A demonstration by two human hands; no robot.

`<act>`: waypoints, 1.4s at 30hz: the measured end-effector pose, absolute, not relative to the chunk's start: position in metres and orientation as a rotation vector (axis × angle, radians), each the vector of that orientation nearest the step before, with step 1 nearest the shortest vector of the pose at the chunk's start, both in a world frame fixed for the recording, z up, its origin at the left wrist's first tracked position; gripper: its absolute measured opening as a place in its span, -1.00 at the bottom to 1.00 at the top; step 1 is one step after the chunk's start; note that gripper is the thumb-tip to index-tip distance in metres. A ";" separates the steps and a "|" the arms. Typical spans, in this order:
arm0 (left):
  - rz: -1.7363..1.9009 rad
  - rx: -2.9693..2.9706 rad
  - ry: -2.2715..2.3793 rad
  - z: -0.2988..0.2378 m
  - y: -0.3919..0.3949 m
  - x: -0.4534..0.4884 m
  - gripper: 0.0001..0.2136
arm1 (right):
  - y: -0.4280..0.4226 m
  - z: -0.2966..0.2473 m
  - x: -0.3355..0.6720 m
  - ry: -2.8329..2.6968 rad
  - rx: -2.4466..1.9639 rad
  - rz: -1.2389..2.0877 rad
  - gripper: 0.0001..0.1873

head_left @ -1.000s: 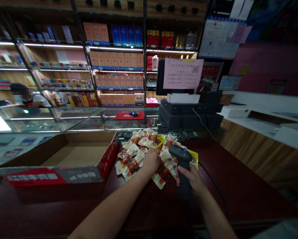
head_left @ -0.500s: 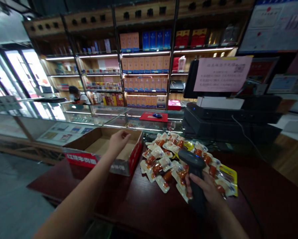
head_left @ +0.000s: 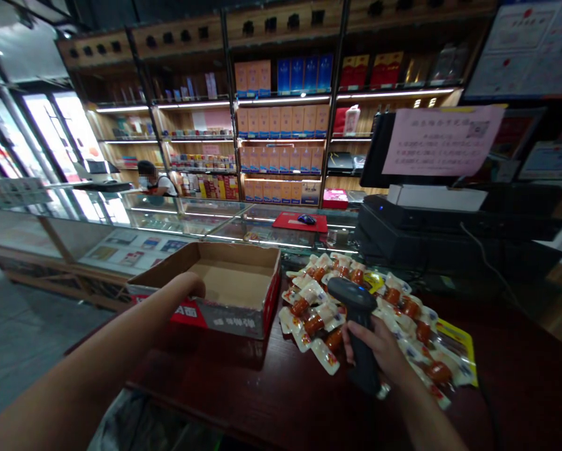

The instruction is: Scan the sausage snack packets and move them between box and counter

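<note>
The right hand (head_left: pixel 382 347) has its grip wrapped round the handle of a dark scanner (head_left: pixel 353 295), probably because the handle suits one hand and leaves the head free to point away from the person, toward 11 o'clock. The left hand (head_left: pixel 193 287) reaches over the near wall of a cardboard box (head_left: pixel 236 321); its fingers are hidden behind that wall, so I cannot tell whether this grip is open, closed or on anything. The box stands on the worktop (head_left: pixel 215 369) with its open side up, which likely lets the hand dip in from above. The packets (head_left: pixel 313 322) lie loose and overlapping just beside it, seemingly placed within easy reach of both hands. Seen from the right grip, they spread from about 9 o'clock, round through 12, to 4, with the scanner hiding some; a yellow-edged packet (head_left: pixel 469 351) lies at 3 o'clock. From the left grip, the packets are at about 3 o'clock, beyond the box's red right wall.
</note>
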State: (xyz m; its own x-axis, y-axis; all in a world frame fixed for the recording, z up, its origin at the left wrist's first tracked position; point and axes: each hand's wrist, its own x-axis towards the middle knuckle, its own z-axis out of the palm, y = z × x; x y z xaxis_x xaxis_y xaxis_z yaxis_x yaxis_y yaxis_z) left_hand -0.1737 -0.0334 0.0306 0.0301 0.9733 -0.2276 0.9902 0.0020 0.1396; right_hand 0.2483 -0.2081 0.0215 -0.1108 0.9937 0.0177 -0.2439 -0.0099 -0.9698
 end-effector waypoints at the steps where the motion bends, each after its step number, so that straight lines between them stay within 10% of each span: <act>1: -0.193 2.015 2.005 0.028 -0.033 -0.168 -0.90 | -0.208 0.023 0.247 -1.120 -0.976 1.391 -0.65; 16: -0.403 1.750 1.361 0.050 -0.051 -0.077 -0.73 | -0.208 0.019 0.250 -1.144 -0.991 1.400 -0.64; 24: 1.414 2.062 1.455 0.067 -0.116 0.001 -0.78 | -0.208 0.012 0.264 -0.886 -0.920 1.405 -0.59; 35: 0.630 2.158 2.012 -0.018 -0.126 0.084 -0.75 | -0.210 -0.009 0.271 -0.942 -0.863 1.334 -0.63; 42: 1.310 1.973 1.544 -0.030 -0.117 0.070 -0.60 | -0.210 -0.016 0.273 -0.918 -0.761 1.382 -0.62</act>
